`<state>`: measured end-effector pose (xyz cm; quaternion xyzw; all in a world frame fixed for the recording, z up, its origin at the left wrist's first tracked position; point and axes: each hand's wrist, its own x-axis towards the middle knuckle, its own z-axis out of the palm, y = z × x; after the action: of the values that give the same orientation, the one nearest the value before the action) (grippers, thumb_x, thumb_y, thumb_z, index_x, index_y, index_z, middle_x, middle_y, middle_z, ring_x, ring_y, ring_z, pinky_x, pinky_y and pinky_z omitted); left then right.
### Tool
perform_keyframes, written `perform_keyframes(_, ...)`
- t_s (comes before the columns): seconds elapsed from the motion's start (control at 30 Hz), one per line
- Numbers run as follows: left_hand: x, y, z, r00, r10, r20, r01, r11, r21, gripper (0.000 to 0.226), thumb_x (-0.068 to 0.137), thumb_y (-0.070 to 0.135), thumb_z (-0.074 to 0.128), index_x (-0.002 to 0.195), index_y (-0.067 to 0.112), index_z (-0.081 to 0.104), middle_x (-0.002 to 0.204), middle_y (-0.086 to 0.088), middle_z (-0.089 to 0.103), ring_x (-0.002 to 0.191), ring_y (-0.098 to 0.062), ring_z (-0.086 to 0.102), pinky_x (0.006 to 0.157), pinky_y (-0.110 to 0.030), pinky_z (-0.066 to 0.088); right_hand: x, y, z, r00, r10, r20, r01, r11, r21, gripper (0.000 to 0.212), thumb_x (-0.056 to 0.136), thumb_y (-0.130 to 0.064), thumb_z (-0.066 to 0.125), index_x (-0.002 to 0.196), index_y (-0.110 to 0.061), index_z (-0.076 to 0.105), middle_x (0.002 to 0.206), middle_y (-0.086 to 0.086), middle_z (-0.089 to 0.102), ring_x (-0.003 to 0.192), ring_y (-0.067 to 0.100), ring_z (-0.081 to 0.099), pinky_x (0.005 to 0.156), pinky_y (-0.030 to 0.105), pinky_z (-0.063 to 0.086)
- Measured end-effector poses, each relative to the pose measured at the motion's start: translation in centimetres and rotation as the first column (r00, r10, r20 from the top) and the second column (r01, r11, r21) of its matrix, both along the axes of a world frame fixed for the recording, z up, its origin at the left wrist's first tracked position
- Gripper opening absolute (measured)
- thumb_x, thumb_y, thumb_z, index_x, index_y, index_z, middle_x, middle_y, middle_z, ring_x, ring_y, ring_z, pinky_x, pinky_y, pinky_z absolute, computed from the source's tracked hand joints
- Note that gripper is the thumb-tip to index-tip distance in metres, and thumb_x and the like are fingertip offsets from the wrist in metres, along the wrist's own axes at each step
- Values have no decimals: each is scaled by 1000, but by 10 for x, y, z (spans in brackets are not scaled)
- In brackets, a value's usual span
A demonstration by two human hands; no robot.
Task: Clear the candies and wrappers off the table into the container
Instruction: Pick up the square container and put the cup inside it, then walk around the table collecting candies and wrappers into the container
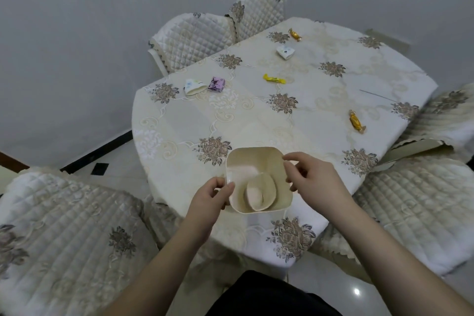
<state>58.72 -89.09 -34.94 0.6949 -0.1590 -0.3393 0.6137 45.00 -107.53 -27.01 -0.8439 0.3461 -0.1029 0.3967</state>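
A cream square container [256, 161] with a round inner cup sits near the table's front edge. My left hand [214, 195] pinches its left rim. On the right rim rests my right hand [311, 177], fingers curled over the edge. Scattered on the tablecloth are a white wrapper [194, 86], a purple wrapper [216, 84], a yellow candy [274, 79], another white wrapper [285, 52], a gold candy [295, 34] at the far side and a gold candy [356, 121] to the right.
The table [320, 90] has a cream floral cloth. Quilted chairs surround it: one at front left [64, 233], two at the back [197, 38], one at right [420, 202]. A thin dark stick [377, 95] lies on the cloth at right.
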Motion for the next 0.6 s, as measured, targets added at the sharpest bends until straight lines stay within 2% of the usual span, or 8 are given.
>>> perform_keyframes(0.1, 2, -3, -3, 994, -6, -114, 1, 999, -39, 20, 80, 36, 62, 65, 22, 59, 54, 10, 47, 52, -9, 40, 57, -27, 35, -13, -8, 5, 997, -76, 23, 77, 996, -36, 18, 91, -43, 49, 101, -38, 63, 70, -9, 69, 61, -2, 65, 63, 29, 55)
perform_keyframes(0.2, 5, -11, -5, 984, -35, -174, 28, 999, -42, 27, 80, 34, 60, 54, 30, 61, 52, 11, 48, 50, -7, 42, 57, -27, 38, -31, -13, 7, 986, -166, 24, 167, 984, -56, 21, 91, -44, 49, 104, -39, 63, 76, -9, 69, 65, 3, 66, 62, 33, 56)
perform_keyframes(0.27, 7, -18, -6, 983, -64, -174, 57, 997, -49, 27, 79, 34, 61, 53, 29, 60, 51, 10, 48, 50, -8, 42, 58, -28, 37, -43, -15, 5, 976, -217, 17, 217, 971, -98, 23, 91, -41, 50, 109, -36, 64, 82, -13, 68, 71, 3, 64, 65, 29, 54)
perform_keyframes(0.37, 9, -30, -8, 981, -125, -148, 117, 991, -63, 23, 78, 34, 63, 62, 19, 54, 51, 6, 48, 49, -10, 42, 57, -29, 36, -62, -17, 1, 962, -273, -3, 269, 949, -168, 29, 93, -37, 51, 120, -30, 61, 92, -17, 63, 80, -1, 59, 70, 28, 47)
perform_keyframes(0.43, 9, -40, -7, 976, -155, -153, 147, 987, -62, 26, 77, 36, 63, 67, 15, 52, 52, 6, 48, 48, -9, 42, 56, -29, 37, -75, -19, -2, 952, -305, -28, 293, 934, -205, 35, 94, -35, 51, 127, -27, 58, 103, -11, 65, 85, 2, 59, 75, 29, 47)
perform_keyframes(0.53, 5, -60, -2, 958, -138, -251, 132, 990, -40, 23, 81, 36, 61, 76, 14, 57, 51, 6, 50, 44, -8, 41, 60, -31, 39, -93, -23, -3, 938, -339, -73, 308, 912, -269, 41, 95, -33, 51, 134, -24, 53, 120, -3, 63, 97, 11, 59, 86, 31, 47)
perform_keyframes(0.6, 0, -73, 2, 939, -107, -326, 106, 994, -20, 20, 91, 32, 57, 81, 15, 59, 50, 8, 48, 40, -7, 40, 60, -31, 42, -104, -27, -3, 930, -354, -97, 309, 897, -316, 42, 95, -33, 51, 136, -22, 52, 124, -1, 61, 99, 14, 59, 88, 32, 45)
